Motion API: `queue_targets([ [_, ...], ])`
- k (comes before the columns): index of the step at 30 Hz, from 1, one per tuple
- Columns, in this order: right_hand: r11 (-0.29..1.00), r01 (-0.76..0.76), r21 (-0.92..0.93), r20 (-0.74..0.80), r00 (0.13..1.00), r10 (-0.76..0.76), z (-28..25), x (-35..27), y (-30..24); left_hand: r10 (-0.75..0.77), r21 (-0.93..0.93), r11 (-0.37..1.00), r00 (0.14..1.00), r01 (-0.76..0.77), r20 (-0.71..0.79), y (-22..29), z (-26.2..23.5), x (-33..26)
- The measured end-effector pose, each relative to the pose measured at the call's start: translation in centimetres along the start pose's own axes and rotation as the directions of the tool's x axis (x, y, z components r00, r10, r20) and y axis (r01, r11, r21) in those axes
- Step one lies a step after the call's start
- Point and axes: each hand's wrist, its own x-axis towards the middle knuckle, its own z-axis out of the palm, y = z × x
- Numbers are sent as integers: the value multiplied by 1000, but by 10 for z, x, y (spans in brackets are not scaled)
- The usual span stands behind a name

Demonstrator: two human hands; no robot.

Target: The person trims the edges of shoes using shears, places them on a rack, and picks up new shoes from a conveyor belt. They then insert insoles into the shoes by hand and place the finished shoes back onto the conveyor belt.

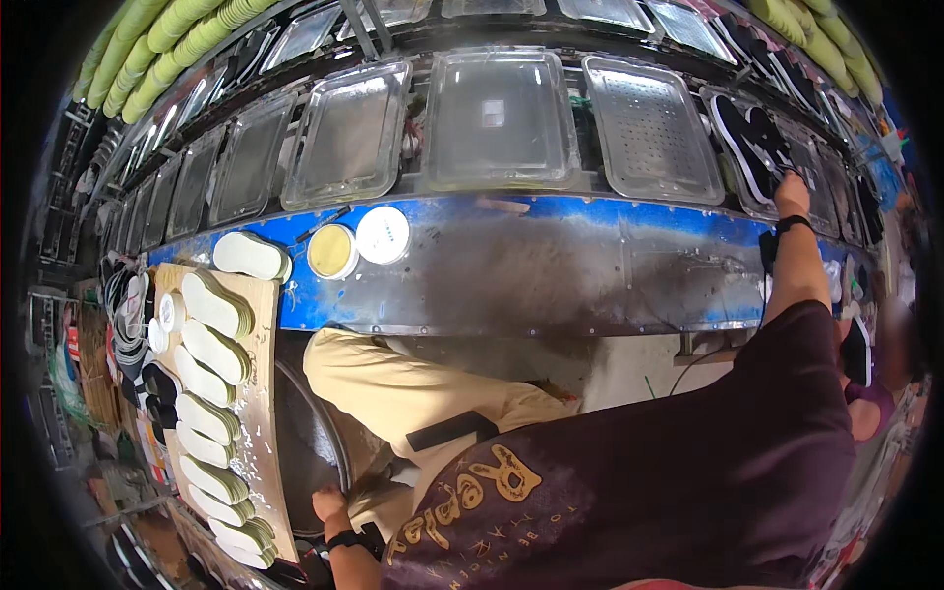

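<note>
At the far right my right arm is stretched out over the conveyor trays. My right hand (793, 195) is closed on the heel end of a black shoe (769, 138) with a white sole. Another black shoe (737, 147) lies close beside it on the same tray. Low beside my leg, my left hand (329, 503) is curled up near the dark curved rim (339, 442) of a round tub. Whatever lies inside its fingers, if anything, is hidden.
Stacks of pale insoles (211, 364) line a wooden board (258, 393) on my left. On the blue-edged metal bench (452, 285) are an open tub of yellowish paste (332, 252), a white lid (383, 235) and a brush (323, 224). Clear trays (501, 118) run behind. A person (865, 413) is at far right.
</note>
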Motion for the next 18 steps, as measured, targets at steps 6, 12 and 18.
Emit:
queue_targets([
  [6,995,58,86,-17,998,-57,18,47,68,92,69,993,994,-96,57,-1,19,19],
  [12,984,169,61,39,984,-171,30,51,36,199,308,921,967,-240,159,5,5,8],
  [18,916,395,73,-3,918,-396,39,55,50,170,309,926,970,-217,173,12,23,12],
])
